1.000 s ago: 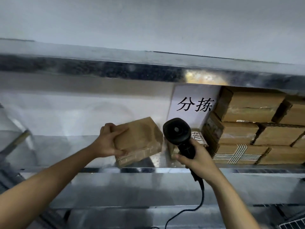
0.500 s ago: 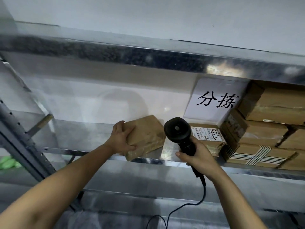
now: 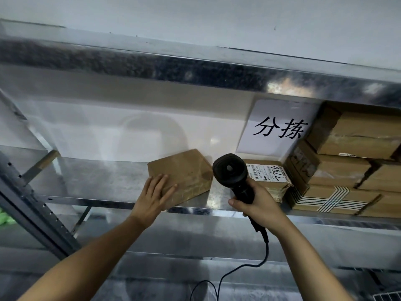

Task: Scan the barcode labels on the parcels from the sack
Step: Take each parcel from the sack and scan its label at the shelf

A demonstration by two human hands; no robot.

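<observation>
Two bare hands reach up to a metal shelf [image 3: 104, 181]. At the far left a slotted grey upright [image 3: 32, 205] slants down beside the shelf, with a scrap of green [image 3: 4, 218] showing past it at the edge. Further right, the left hand [image 3: 155, 197] lies flat with its fingers straight and slightly spread on the near corner of a plain brown parcel [image 3: 184, 170]; it presses on the top and does not grasp it. That parcel rests on the shelf at an angle, its near corner at the front lip. Just to its right, the right hand [image 3: 257, 205] is wrapped around the handle of a black scanner [image 3: 233, 172], whose round head stands upright between the two loose parcels, and a black cord [image 3: 260, 259] drops from the handle down out of view. Behind the scanner head sits a second parcel [image 3: 271, 185] bearing a white barcode label [image 3: 267, 172] with handwritten digits, facing up. Above it a white paper sign [image 3: 280, 127] with two black characters leans at the back of the shelf. At the far right, stacked cardboard boxes [image 3: 351, 161] fill the shelf, the lowest one crossed with striped tape [image 3: 329, 198], touching the labelled parcel's side.
</observation>
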